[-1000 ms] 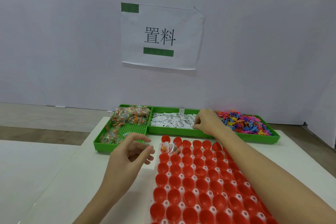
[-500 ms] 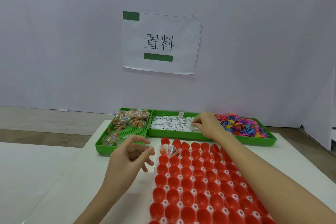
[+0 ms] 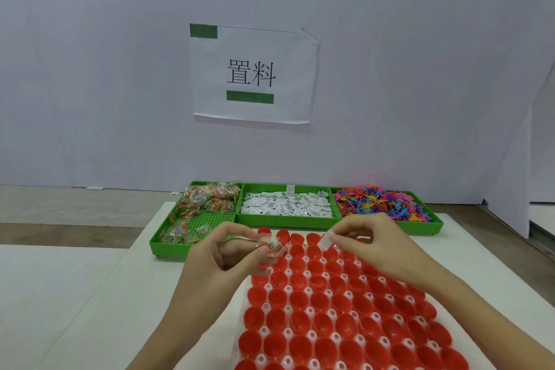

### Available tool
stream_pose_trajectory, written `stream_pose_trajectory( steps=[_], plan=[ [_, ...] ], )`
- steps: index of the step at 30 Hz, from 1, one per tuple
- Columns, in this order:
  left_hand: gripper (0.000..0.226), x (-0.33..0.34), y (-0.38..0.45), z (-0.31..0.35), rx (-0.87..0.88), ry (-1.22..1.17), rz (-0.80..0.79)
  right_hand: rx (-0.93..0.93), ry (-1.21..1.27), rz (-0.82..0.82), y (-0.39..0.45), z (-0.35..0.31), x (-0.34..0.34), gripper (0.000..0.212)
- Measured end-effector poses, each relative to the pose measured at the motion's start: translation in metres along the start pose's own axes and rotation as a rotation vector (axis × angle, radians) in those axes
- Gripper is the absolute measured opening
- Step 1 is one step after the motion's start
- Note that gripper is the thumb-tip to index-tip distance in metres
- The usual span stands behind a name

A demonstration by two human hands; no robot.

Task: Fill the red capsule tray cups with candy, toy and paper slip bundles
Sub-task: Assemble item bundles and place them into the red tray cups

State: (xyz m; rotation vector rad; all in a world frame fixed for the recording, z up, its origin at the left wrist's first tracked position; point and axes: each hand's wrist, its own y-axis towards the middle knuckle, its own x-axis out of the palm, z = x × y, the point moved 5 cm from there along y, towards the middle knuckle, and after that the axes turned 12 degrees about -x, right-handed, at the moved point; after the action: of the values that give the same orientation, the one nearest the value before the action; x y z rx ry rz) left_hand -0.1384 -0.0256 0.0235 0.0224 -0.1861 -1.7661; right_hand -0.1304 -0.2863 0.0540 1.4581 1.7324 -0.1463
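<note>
A person works at a white worktop with two bare hands. The left hand is curled, and its grip pinches a small clear candy packet full of little colored bits. It holds the packet just over the far left corner of the red capsule tray. The right hand pinches a small white paper slip between thumb and finger, over the far edge of the same tray. The two hands are near each other but do not touch.

The red tray lies flat on the worktop, close to the person, and it has many rows of round red cups. Most of the cups that show look empty (the ones under the hands are hidden).

Behind the tray sit three green bins side by side. The left bin holds more candy packets, piled at the back. The middle bin holds lots of white paper slips. The right bin holds a heap of small bright plastic toys in pink, blue, orange and yellow.

On the pale wall behind hangs a white paper sign with two black characters and two green bars
</note>
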Motion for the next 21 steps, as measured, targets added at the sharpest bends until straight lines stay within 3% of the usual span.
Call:
stream_pose_trajectory(
  steps=[6,13,17,21],
  plan=[
    [0.010,0.028,-0.016,0.006,-0.022,0.010,-0.099,-0.009,0.240,0.088,-0.045,-0.038,-0.003,0.010],
    [0.011,0.055,-0.023,0.008,0.018,0.090,-0.241,-0.099,0.027,0.138,-0.057,-0.050,-0.009,0.023],
    [0.014,0.060,-0.025,0.007,0.027,0.144,-0.208,-0.149,-0.068,0.089,-0.058,-0.054,0.002,0.025],
    [0.020,0.061,-0.025,0.009,0.062,0.178,-0.168,-0.153,-0.007,0.059,-0.061,-0.058,0.007,0.020]
  ],
)
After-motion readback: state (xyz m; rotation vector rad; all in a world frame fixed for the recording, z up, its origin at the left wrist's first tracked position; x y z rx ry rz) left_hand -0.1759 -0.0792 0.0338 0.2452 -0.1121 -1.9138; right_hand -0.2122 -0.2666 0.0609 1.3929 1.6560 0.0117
